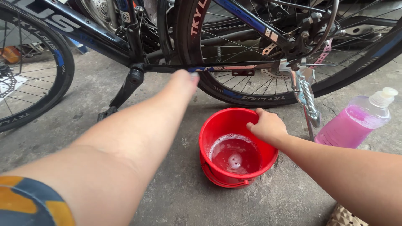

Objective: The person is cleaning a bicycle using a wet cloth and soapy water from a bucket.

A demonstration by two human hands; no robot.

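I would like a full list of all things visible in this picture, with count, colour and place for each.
bicycle: one, black frame with blue marks, standing across the top of the view
front wheel: one, black tyre, far left
rear wheel: one, black tyre, behind the bucket
kickstand: one, silver with a spring, right of the bucket
pedal: one, black, low near the ground, left of centre
bucket: one, red, on the ground at centre, with foamy water inside
bottle: one, clear with pink liquid and white cap, right side, leaning
concrete ground: grey
left hand: reaching to the frame bar by the rear wheel
right hand: grip on the bucket rim
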